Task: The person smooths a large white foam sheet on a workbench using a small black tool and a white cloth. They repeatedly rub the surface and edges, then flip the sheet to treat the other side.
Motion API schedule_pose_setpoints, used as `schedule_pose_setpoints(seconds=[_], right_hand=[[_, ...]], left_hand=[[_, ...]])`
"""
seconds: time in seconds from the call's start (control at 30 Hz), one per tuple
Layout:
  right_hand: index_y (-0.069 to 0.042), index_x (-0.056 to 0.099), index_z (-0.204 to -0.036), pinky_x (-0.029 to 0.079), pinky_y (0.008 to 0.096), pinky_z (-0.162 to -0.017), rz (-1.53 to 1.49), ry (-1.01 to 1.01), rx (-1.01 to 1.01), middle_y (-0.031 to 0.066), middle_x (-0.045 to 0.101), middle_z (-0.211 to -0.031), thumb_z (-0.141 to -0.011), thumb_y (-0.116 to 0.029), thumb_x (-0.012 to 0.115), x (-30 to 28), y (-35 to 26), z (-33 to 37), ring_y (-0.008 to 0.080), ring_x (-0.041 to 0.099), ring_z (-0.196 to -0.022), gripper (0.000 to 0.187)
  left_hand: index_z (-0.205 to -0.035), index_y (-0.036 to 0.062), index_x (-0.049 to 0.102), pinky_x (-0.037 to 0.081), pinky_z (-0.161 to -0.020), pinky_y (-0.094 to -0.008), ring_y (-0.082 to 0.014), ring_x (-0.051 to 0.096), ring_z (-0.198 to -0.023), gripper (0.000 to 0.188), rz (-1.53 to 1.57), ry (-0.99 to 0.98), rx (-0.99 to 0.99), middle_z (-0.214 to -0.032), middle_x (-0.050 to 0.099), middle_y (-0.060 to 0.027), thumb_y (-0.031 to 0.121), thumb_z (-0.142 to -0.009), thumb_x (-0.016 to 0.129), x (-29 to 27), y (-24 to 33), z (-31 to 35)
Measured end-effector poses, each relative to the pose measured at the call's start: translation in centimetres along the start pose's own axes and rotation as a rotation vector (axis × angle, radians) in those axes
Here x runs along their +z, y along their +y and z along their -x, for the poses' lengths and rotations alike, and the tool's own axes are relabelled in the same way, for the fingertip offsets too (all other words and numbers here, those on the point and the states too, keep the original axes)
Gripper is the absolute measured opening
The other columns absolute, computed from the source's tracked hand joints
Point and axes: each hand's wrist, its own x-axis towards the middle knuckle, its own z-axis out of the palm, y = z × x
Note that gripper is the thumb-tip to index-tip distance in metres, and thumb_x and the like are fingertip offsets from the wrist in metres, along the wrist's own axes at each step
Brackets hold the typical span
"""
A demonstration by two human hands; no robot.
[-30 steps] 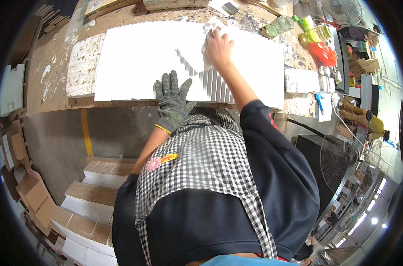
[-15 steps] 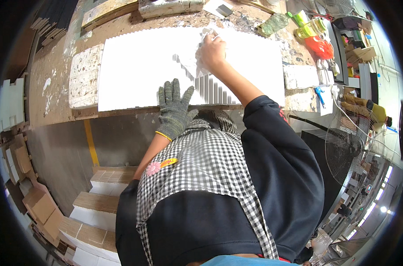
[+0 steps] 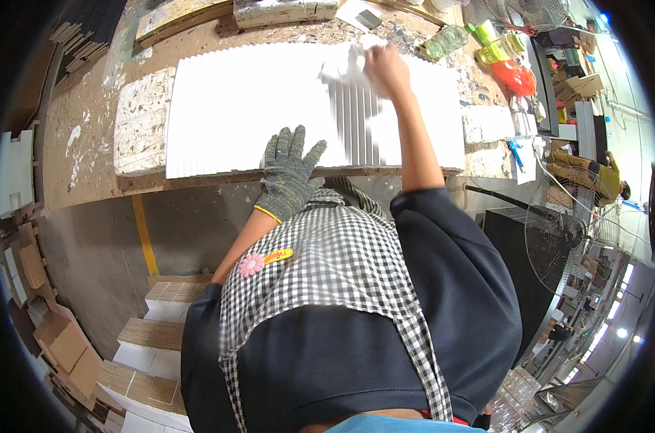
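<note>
Clutches a crumpled white wad [image 3: 349,66], cloth by the look of it, in a bare right hand [image 3: 387,71], fingers closed around it and blurred, toward the far edge of a white ridged panel [image 3: 234,108], right of its middle. Cannot tell through the blur how firmly pressed. Rests a gloved left hand [image 3: 290,172] open and holding nothing, fingers apart, on the panel's near edge, just left of its middle.

Appears, judging by wad and flat palm, to be at the step of rubbing down the ridged face; cannot tell, with the glare, how much is done. Calls next, by that reading, for light strokes along the ridges, with the gloved palm steadying the near edge, out of the wad's path.

Has the panel lying lengthwise along the near edge of a paint-spattered workbench [image 3: 82,155], between a white-smeared block [image 3: 141,126] toward the left edge and a second block [image 3: 488,124] toward the right. Shows, past the panel's far right corner, a green bottle [image 3: 444,43]; closer to the bench's right edge, a red plastic bag [image 3: 515,78]; by the near right corner, a blue tool [image 3: 515,153].
</note>
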Motion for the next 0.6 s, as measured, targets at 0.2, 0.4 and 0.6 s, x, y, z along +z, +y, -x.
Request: schedule_pose_setpoints(seconds=[0.2, 0.4, 0.6], right_hand=[[-0.003, 0.069, -0.121, 0.046, 0.0515, -0.086, 0.368, 0.147, -0.060, 0.0179, 0.056, -0.134, -0.100, -0.035, 0.056, 5.4, -2.5, 14.3, 0.0382, 0.054, -0.109, 0.040], [-0.005, 0.075, -0.109, 0.047, 0.0539, -0.092, 0.281, 0.112, -0.042, 0.0187, 0.054, -0.141, -0.101, -0.030, 0.055, 6.0, -1.4, 5.0, 0.0419, 0.055, -0.116, 0.033], [-0.010, 0.078, -0.112, 0.052, 0.0511, -0.094, 0.456, -0.111, -0.051, 0.0161, 0.063, -0.135, -0.097, -0.021, 0.052, 4.7, -2.3, -7.7, 0.0364, 0.060, -0.120, 0.032]], left_hand=[[-0.161, 0.0307, 0.032, 0.007, -0.127, -0.0561, -0.0409, 0.014, -0.156, 0.088, -0.088, -0.099, -0.044, -0.169, 0.017, -0.0200, 0.057, -0.087, 0.070, -0.3, -0.6, -0.8], [-0.159, 0.0279, 0.037, 0.006, -0.126, -0.0577, -0.0430, 0.014, -0.155, 0.088, -0.011, 0.004, -0.005, -0.168, 0.020, -0.0221, 0.051, -0.084, 0.076, 0.4, -0.7, -0.4], [-0.155, 0.0178, 0.044, 0.011, -0.127, -0.0554, -0.0420, 0.018, -0.155, 0.076, 0.109, 0.082, 0.035, -0.166, 0.028, -0.0204, 0.047, -0.090, 0.071, -0.7, -0.7, 0.8]])
